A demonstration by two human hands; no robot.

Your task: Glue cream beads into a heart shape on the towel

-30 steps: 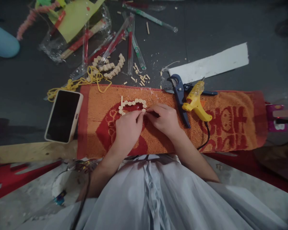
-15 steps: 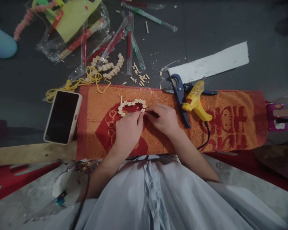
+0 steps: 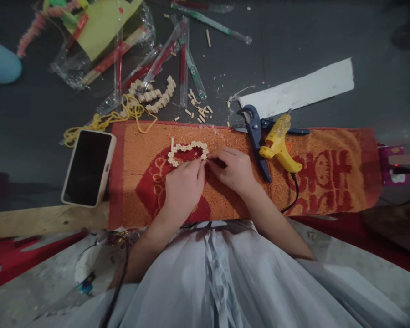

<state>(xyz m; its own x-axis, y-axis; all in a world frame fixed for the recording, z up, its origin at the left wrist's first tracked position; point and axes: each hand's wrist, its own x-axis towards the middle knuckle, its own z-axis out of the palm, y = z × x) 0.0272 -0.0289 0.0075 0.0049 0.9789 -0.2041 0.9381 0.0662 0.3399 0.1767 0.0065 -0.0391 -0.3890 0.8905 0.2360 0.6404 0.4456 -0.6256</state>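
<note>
A curved chain of small pale wooden pieces (image 3: 187, 148) lies on an orange and red towel (image 3: 328, 173). My left hand (image 3: 182, 187) rests below it, fingers pinched together at the chain's right end. My right hand (image 3: 234, 169) meets it from the right, fingertips also pinched at that same end. What sits between the fingertips is too small to make out.
A yellow glue gun (image 3: 279, 143) and blue cutters (image 3: 256, 136) lie on the towel right of my hands. A phone (image 3: 88, 166) lies at the left. Behind are yellow cord (image 3: 102, 119), another wooden-piece chain (image 3: 157, 98), wrapped chopsticks (image 3: 182, 59), wood bits and a white strip (image 3: 299, 91).
Both hands stay pinched at the chain's right end. The view has shifted slightly; nothing else has moved.
</note>
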